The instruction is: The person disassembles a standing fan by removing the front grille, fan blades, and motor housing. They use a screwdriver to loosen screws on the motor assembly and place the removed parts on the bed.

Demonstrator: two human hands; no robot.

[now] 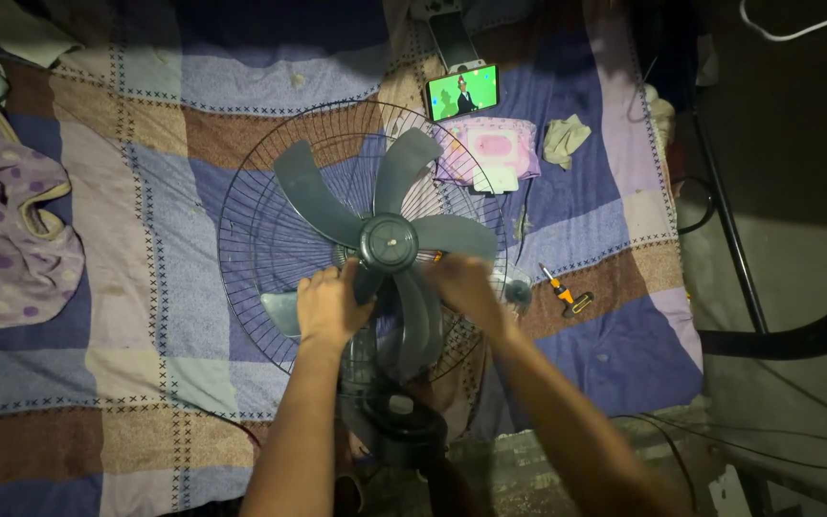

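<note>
Fan (385,244) lies face-up on a checked blanket (145,287), front guard off, rear wire guard (260,220) in place beneath the blades. Grey blade set (404,168) sits on its shaft, round hub cap at centre.

Left hand (329,308) at about 7 o'clock from the hub, fingers curled round the base of a lower blade next to the hub: a closed grip on the blade set. Right hand (461,287) at about 4 o'clock from the hub, fingers bent over the blade root there; motion blur, so I cannot tell if it grips or only presses.

Around the fan: phone (462,93) with lit screen propped at 1 o'clock; pink pack of wipes (495,148) just below it; crumpled cloth (564,139) to the right; small orange-handled screwdriver (562,290) on the blanket at 3 o'clock, clear of the guard. Spotted purple garment (7,239) at 9 o'clock, well apart.

Handling note (judgement): thin plastic blades flex, so hold close to the hub, not at the tips. Keep both hands opposite each other so force on the shaft stays even, straight along the axis. Keep fingers out of the guard wires.
</note>
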